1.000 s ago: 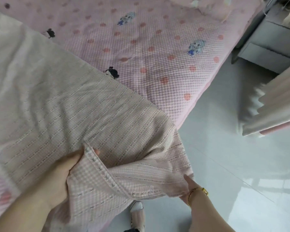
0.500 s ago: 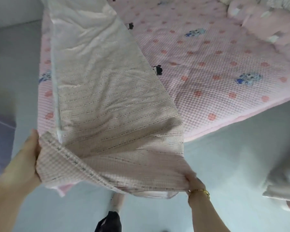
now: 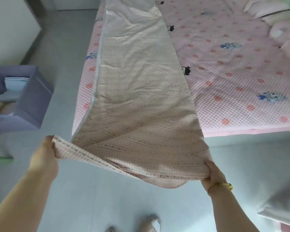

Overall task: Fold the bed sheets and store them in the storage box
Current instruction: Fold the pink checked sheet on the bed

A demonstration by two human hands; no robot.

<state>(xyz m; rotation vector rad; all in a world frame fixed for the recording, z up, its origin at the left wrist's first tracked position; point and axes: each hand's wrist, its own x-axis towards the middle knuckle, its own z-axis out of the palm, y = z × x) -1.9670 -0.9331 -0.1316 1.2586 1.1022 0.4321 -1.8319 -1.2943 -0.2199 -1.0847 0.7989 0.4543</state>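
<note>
A beige checked bed sheet (image 3: 137, 91), folded into a long strip, lies along the left part of the pink bed (image 3: 233, 84) and stretches off its near edge to me. My left hand (image 3: 43, 156) grips the strip's near left corner. My right hand (image 3: 213, 174), with a gold bracelet at the wrist, grips the near right corner. The near end hangs taut in the air above the floor between both hands. A purple storage box (image 3: 32, 97) stands open on the floor at the left, with folded light cloth inside.
Grey floor (image 3: 94, 198) runs between me and the bed. My slippers (image 3: 151, 222) show at the bottom. Pillows (image 3: 274, 19) lie at the bed's far right. A pale cloth bundle (image 3: 281, 206) sits at the lower right. A white wall (image 3: 10, 27) is at the far left.
The view has swung left and back. My hands have spread apart and pulled the sheet's near end straight, so the strip now lies long and flat. The storage box has come into view.
</note>
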